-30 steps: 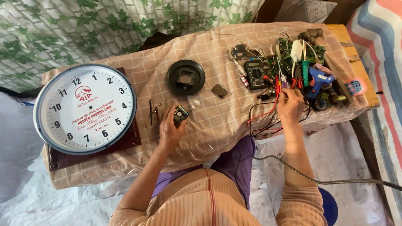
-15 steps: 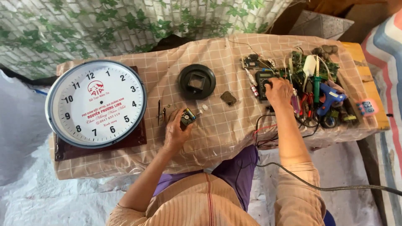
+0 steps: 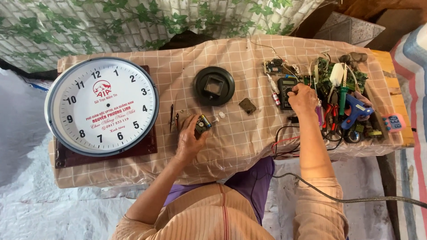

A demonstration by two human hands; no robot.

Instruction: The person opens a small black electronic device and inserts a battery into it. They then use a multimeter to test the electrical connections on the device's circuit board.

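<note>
On the table (image 3: 249, 146): one wall clock (image 3: 101, 106), one multimeter (image 3: 286, 91), two hands.

Head view | taken from above, facing steeply down | table (image 3: 249, 53) seen whole at arm's length | no second view supplied

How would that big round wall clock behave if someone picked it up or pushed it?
The wall clock looks stiff and probably light for its size. Its clear front is likely fragile. Lying flat, face up, on a dark board, it probably would not roll or tip, but might slide if pushed.
</note>
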